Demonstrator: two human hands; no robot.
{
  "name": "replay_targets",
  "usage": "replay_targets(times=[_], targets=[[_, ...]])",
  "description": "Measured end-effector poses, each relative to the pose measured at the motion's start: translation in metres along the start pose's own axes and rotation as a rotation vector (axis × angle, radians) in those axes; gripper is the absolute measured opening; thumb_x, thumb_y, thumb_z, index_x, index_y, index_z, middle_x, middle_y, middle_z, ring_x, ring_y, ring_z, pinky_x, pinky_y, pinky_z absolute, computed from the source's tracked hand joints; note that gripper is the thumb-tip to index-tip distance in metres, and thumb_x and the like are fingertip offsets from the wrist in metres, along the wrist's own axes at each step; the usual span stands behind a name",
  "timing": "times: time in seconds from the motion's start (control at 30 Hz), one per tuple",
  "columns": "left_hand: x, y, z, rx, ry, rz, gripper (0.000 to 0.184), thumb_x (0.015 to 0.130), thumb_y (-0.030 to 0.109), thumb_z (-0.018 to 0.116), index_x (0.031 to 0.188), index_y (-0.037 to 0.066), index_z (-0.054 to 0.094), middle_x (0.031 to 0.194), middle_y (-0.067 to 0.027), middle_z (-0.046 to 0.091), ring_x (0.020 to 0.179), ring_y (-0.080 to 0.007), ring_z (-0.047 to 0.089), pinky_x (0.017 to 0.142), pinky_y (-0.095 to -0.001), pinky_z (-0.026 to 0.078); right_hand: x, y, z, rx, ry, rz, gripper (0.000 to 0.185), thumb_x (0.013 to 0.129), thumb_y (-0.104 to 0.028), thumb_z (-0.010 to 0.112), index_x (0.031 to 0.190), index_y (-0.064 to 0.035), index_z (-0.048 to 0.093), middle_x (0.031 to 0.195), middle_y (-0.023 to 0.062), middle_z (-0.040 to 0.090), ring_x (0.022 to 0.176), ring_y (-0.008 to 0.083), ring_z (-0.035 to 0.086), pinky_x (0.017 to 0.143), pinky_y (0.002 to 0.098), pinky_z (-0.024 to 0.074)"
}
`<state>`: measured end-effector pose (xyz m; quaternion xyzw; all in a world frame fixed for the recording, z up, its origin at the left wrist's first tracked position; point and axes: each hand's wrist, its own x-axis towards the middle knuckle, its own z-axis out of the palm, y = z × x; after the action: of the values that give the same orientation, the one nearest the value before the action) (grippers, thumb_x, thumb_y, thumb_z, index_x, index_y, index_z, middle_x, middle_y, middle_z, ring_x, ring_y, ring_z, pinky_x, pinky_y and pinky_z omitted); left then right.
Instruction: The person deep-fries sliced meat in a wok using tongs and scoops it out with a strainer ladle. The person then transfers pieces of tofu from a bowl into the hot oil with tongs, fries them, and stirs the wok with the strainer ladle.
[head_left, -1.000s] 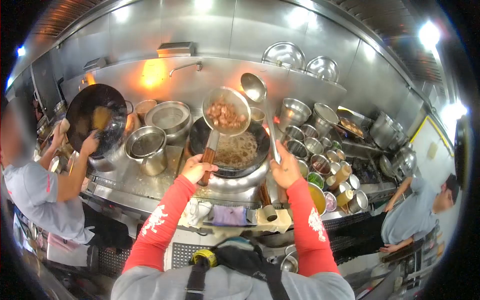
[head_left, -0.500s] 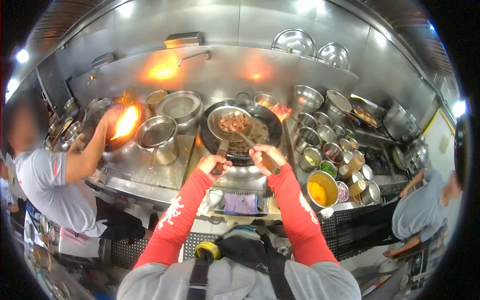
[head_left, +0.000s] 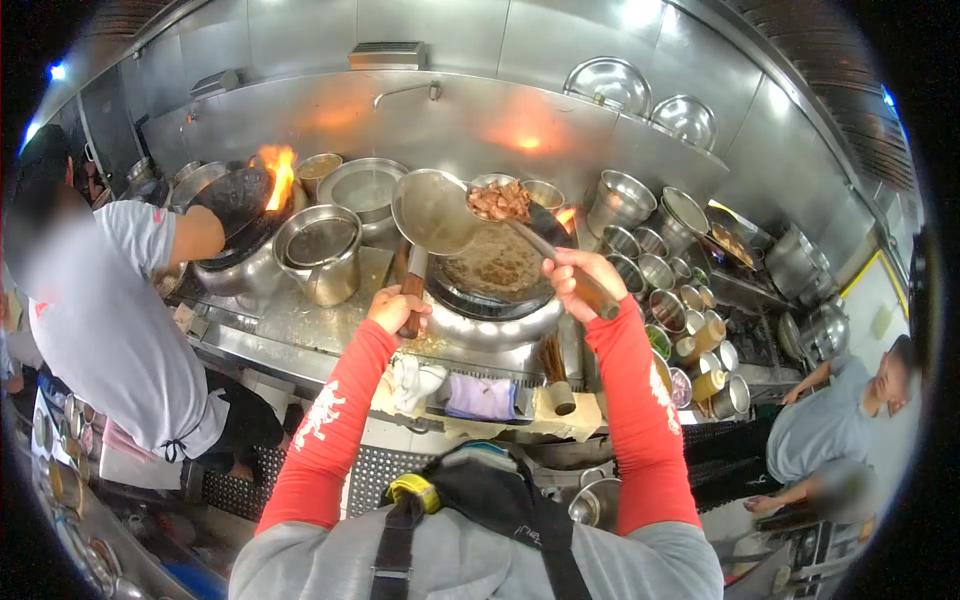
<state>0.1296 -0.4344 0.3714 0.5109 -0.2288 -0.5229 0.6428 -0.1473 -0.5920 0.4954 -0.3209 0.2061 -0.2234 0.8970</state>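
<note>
My left hand [head_left: 398, 314] is closed around the wooden handle of a round strainer [head_left: 436, 212], whose bowl looks bare and hangs over the wok's left side. In my right hand [head_left: 588, 280] is a ladle [head_left: 534, 238], gripped by its wooden handle. Pieces of browned meat [head_left: 500, 201] fill the ladle's bowl and mostly hide it. Below both tools, the dark wok [head_left: 548, 226] contains a bubbling brownish liquid [head_left: 494, 264]. The strainer's bowl and the ladle's load are side by side; whether they touch, I cannot tell.
A pot with a sieve on top [head_left: 320, 245] stands left of the wok. Metal ingredient containers [head_left: 656, 270] crowd the right. A folded purple cloth [head_left: 480, 396] and a brush [head_left: 556, 375] lie along the front edge. At left, a co-worker [head_left: 125, 330] stands by a flaming burner [head_left: 280, 176].
The meat has gone from the strainer into the ladle. The strainer has shifted left and the ladle has risen to its right. The left co-worker has turned and the flame there is smaller.
</note>
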Motion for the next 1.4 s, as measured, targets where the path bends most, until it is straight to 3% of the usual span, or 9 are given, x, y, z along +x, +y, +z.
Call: replay_targets(times=[0.5,0.6,0.9,1.03,1.1,1.17,1.2,1.27,1.4], targets=[[-0.153,-0.080,-0.099,-0.278,-0.044,0.046,0.056,0.081,0.003,0.057,0.135,-0.001,0.040,0.097,-0.0186,0.065,0.051,-0.0130,0.057,0.041,-0.0236,0.048,-0.065,0.007,0.026,-0.163,0.053,0.015,0.045,0.091,-0.003,0.050,0.134,0.0008,0.039,0.090,0.0115,0.058,0.057,0.0024,0.044,0.039,0.0160,0.0351],[-0.191,-0.112,-0.121,-0.340,0.007,-0.029,0.059,0.081,0.005,0.057,0.136,-0.002,0.037,0.097,-0.0191,0.065,0.051,-0.0120,0.056,0.042,-0.0232,0.047,-0.080,0.012,0.027,-0.160,0.100,0.011,0.050,0.094,-0.004,0.042,0.141,0.0033,0.028,0.096,0.0196,0.054,0.056,0.0075,0.046,0.039,0.0189,0.0402],[-0.129,-0.185,-0.131,-0.460,0.169,-0.133,0.046,0.083,0.003,0.059,0.127,0.001,0.047,0.101,-0.0173,0.068,0.057,-0.0112,0.060,0.044,-0.0230,0.047,-0.094,0.031,0.034,-0.418,-0.042,0.235,0.068,0.082,-0.006,0.056,0.143,0.0027,0.026,0.086,0.0129,0.057,0.045,0.0057,0.044,0.032,0.0191,0.0365],[-0.130,-0.216,-0.118,-0.425,0.235,-0.134,0.037,0.093,0.028,0.053,0.122,0.006,0.050,0.096,-0.0123,0.069,0.061,-0.0160,0.064,0.046,-0.0299,0.048,-0.085,0.043,0.023,-0.356,-0.196,0.439,0.068,0.080,0.006,0.051,0.144,-0.0002,0.029,0.087,0.0252,0.059,0.043,0.0097,0.046,0.034,0.0208,0.0360],[-0.156,-0.241,-0.116,-0.520,0.518,-0.164,0.038,0.092,0.033,0.053,0.116,0.003,0.054,0.089,-0.0130,0.069,0.060,-0.0199,0.064,0.048,-0.0335,0.049,-0.080,0.058,0.027,-0.371,-0.284,0.577,0.068,0.080,0.006,0.052,0.144,-0.0019,0.030,0.088,0.0256,0.060,0.045,0.0099,0.047,0.035,0.0203,0.0363],[-0.185,-0.316,-0.145,-0.370,0.825,-0.266,0.040,0.091,0.037,0.051,0.107,0.001,0.061,0.083,-0.0145,0.068,0.061,-0.0243,0.065,0.051,-0.0360,0.051,-0.077,0.076,0.040,-0.501,-0.338,0.695,0.068,0.080,0.004,0.055,0.144,-0.0033,0.031,0.089,0.0207,0.061,0.047,0.0116,0.050,0.036,0.0230,0.0399],[-0.209,-0.380,-0.169,-0.018,0.972,-0.359,0.045,0.089,0.040,0.053,0.100,-0.003,0.065,0.103,-0.0258,0.064,0.076,-0.0301,0.067,0.057,-0.0434,0.054,-0.072,0.089,0.042,-0.529,-0.386,0.760,0.068,0.080,0.004,0.055,0.144,-0.0037,0.031,0.089,0.0192,0.061,0.047,0.0121,0.051,0.036,0.0239,0.0405],[-0.304,-0.432,-0.152,0.693,1.200,-0.613,0.043,0.087,0.039,0.054,0.095,-0.001,0.068,0.106,-0.0254,0.064,0.094,-0.0348,0.065,0.082,-0.0443,0.052,-0.069,0.118,0.055,-0.591,-0.480,0.892,0.068,0.081,0.002,0.055,0.144,-0.0048,0.031,0.086,0.0157,0.061,0.049,0.0123,0.051,0.037,0.0255,0.0417],[-0.481,-0.569,-0.114,0.260,1.137,-1.205,0.038,0.081,0.029,0.059,0.107,0.002,0.067,0.116,-0.0220,0.062,0.110,-0.0344,0.059,0.090,-0.0431,0.049,-0.062,0.194,0.088,-0.656,-0.650,1.155,0.065,0.084,0.004,0.052,0.145,-0.0052,0.030,0.093,0.0166,0.062,0.054,0.0127,0.052,0.041,0.0253,0.0430]])
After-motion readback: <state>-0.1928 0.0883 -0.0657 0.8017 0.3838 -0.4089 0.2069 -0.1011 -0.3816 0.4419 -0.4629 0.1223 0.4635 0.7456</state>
